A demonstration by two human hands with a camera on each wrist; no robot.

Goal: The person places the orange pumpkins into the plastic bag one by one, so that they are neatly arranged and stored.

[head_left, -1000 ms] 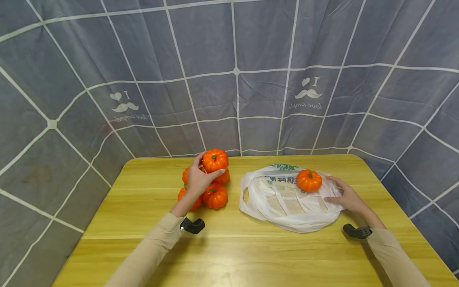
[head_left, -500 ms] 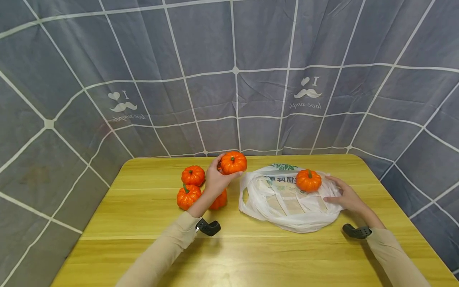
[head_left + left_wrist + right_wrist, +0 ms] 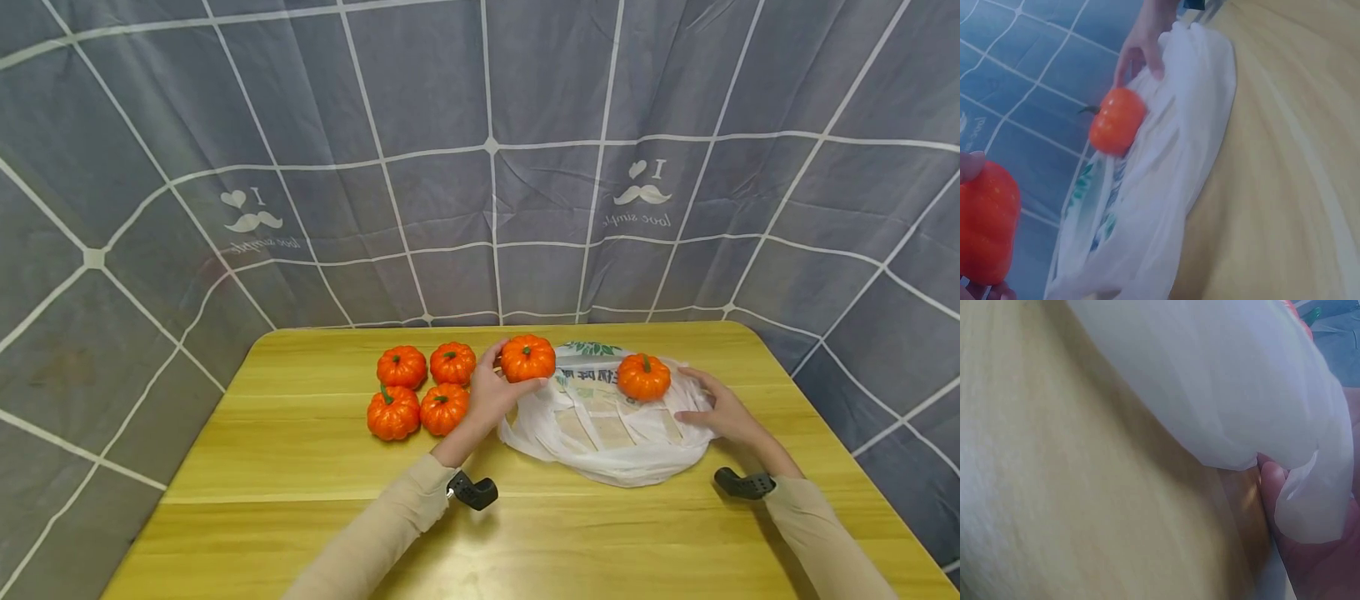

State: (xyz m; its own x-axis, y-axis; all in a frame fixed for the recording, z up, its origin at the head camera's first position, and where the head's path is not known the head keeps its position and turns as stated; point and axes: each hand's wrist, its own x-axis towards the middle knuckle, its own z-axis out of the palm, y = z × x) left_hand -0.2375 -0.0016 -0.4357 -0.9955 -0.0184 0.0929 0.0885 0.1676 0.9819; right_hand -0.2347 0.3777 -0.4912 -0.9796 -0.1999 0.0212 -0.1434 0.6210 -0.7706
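Note:
An orange pumpkin [image 3: 528,358] is held between the thumb and fingers of my left hand [image 3: 495,396], over the left part of a white plastic bag [image 3: 611,462]. The left wrist view shows that held pumpkin [image 3: 988,225] at its left edge. My right hand [image 3: 727,412] rests at the right edge of the bag, thumb and fingers spread apart. Close up in the right wrist view, the thumb [image 3: 1274,478] touches the plastic, and a flap of the bag [image 3: 1313,525] overlaps the palm. Another pumpkin [image 3: 643,377] sits on the bag beside the right fingers.
Left of the bag, several more pumpkins [image 3: 393,412] stand grouped on the wooden table [image 3: 525,542]. A grey curtain [image 3: 427,200] with white lines hangs behind the table's back edge and along the sides.
My left hand has carried the pumpkin rightward, away from the group and over the bag, uncovering the remaining pumpkins. The right hand and the pumpkin on the bag have stayed in place.

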